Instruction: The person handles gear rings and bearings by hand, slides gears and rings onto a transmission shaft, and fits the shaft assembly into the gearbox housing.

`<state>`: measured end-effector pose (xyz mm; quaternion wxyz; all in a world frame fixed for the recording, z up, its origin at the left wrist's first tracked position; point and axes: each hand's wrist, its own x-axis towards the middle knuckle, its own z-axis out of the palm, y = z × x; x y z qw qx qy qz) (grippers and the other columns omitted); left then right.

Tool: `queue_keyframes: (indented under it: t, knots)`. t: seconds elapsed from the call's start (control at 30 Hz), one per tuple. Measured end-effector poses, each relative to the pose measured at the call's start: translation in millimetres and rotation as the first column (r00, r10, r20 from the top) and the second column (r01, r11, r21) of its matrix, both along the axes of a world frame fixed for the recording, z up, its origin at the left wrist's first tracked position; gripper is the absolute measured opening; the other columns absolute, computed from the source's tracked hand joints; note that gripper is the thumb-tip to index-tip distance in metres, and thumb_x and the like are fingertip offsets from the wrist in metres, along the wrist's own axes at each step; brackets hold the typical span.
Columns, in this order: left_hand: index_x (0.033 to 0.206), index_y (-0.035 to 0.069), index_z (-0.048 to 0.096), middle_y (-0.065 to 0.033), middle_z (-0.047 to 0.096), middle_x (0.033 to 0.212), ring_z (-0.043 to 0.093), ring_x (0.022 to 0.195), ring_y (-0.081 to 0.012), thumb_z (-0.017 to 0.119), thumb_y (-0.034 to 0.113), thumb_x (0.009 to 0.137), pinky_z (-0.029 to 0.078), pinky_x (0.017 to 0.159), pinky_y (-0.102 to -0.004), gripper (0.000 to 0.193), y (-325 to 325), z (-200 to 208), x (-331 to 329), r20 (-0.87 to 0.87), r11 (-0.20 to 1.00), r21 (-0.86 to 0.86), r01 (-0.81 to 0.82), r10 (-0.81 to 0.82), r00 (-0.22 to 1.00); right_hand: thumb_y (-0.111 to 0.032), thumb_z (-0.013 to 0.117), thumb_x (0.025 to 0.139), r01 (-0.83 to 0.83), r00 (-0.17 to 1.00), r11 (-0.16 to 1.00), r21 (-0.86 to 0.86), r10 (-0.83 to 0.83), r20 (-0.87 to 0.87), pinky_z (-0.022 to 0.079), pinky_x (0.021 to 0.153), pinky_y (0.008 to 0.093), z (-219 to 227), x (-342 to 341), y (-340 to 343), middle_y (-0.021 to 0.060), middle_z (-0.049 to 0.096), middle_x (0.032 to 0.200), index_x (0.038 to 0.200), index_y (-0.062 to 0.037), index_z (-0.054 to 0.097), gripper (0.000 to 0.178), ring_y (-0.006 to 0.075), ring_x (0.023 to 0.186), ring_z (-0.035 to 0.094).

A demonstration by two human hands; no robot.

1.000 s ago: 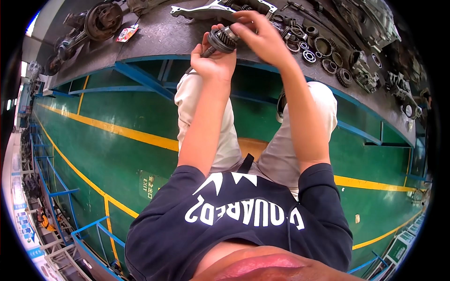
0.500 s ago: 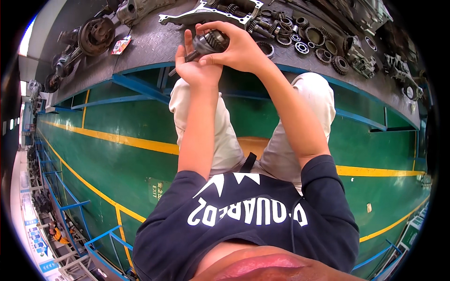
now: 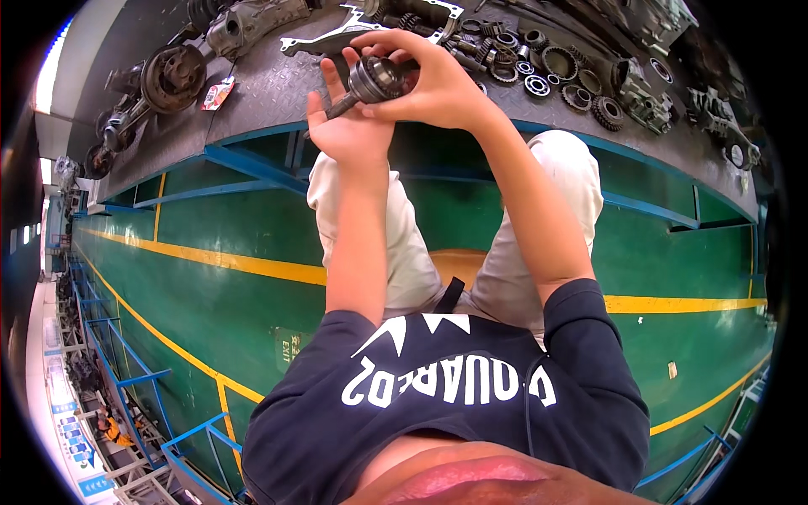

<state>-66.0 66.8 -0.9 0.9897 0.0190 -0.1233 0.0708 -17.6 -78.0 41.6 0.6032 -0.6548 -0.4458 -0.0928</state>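
A dark metal gear shaft [image 3: 374, 79], with a wide toothed head and a thin stem, is held over the near edge of the bench. My right hand [image 3: 442, 91] grips the head from the right, fingers curled over the far side and thumb along the near side. Below it, my left hand [image 3: 352, 136] is palm up with its fingers stretched apart. The stem lies across this palm and points to the lower left; whether the palm bears its weight I cannot tell. Just beyond my hands lies an open gearbox housing [image 3: 324, 40] with gears inside.
The metal bench [image 3: 261, 101] has a blue frame [image 3: 252, 164]. To the right lie several loose gears [image 3: 560, 63] and bearings [image 3: 536, 85], then more gearbox castings [image 3: 644, 97]. At the left are a rusty drum assembly [image 3: 174, 77] and a small red-and-white packet [image 3: 218, 94].
The gear shaft has tilted and turned, so its grooved collar and stem show more plainly. Both hands have shifted slightly left; my right hand still grips the head.
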Motion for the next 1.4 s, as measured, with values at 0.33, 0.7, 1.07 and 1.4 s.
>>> queue_keyframes:
  t: [0.33,0.7,1.07,1.4]
  knots:
    - [0.118,0.012,0.060,-0.0123,0.064,0.123,0.057,0.128,-0.0346,0.035,0.040,0.102,0.041,0.112,-0.0639,0.042,6.2,5.5,-0.5,-0.152,0.994,0.025,-0.102,0.104,0.983,-0.006,0.087,0.063,0.073,0.976,0.996,-0.041,-0.063,0.207,0.055,0.078,0.0283,5.0,-12.9,-1.0,0.0041,0.058,0.124,0.130,-0.0161,0.070,0.070,0.0194,0.113,0.060]
    - [0.087,0.011,0.045,-0.0089,0.055,0.093,0.060,0.102,-0.0291,0.034,0.032,0.097,0.052,0.102,-0.0502,0.026,26.5,-25.1,17.2,-0.166,0.976,0.112,-0.185,0.202,0.965,-0.006,0.084,0.061,0.080,0.986,0.997,-0.021,-0.076,0.148,0.057,0.084,0.0327,0.8,-28.3,8.3,0.0076,0.058,0.122,0.128,-0.0159,0.069,0.069,0.0231,0.112,0.061]
    - [0.070,0.014,0.043,-0.0059,0.055,0.082,0.060,0.094,-0.0289,0.042,0.033,0.090,0.052,0.097,-0.0526,0.028,65.8,-29.3,18.7,-0.357,0.953,-0.019,-0.301,0.275,0.893,-0.017,0.089,0.064,0.219,0.957,0.976,0.014,-0.217,0.193,0.055,0.082,0.0329,42.3,-17.9,-38.6,0.0088,0.062,0.115,0.128,-0.0116,0.067,0.067,0.0227,0.104,0.063]
    - [0.065,0.016,0.037,-0.0002,0.045,0.065,0.056,0.072,-0.0182,0.048,0.025,0.083,0.055,0.075,-0.0373,0.023,43.9,-16.1,12.1,-0.227,0.965,-0.170,-0.198,0.157,0.961,-0.023,0.087,0.065,0.658,0.667,0.352,-0.665,-0.682,0.299,0.050,0.102,0.0436,-52.3,145.9,-160.0,0.0129,0.073,0.116,0.125,-0.0195,0.071,0.062,0.0333,0.114,0.065]
